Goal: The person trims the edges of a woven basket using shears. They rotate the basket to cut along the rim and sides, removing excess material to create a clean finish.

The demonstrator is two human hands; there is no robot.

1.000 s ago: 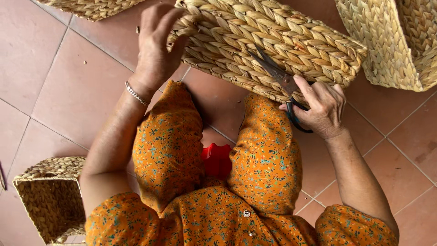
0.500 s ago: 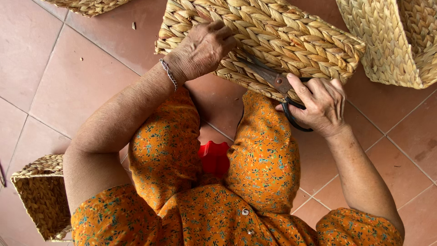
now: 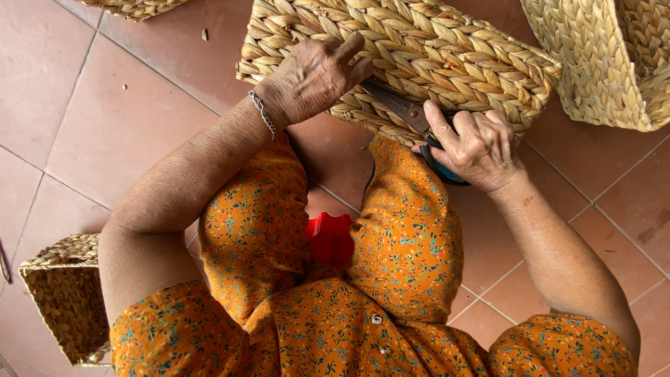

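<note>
Left hand (image 3: 314, 77) grips woven basket (image 3: 447, 56) edge; right hand (image 3: 474, 146) clasps scissors (image 3: 401, 110) alongside.

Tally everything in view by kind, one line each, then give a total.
Woven baskets: 4 (held one, right, lower left, top left)
Scissors: 1
Red stool: 1
Bracelet: 1
Total: 7
</note>
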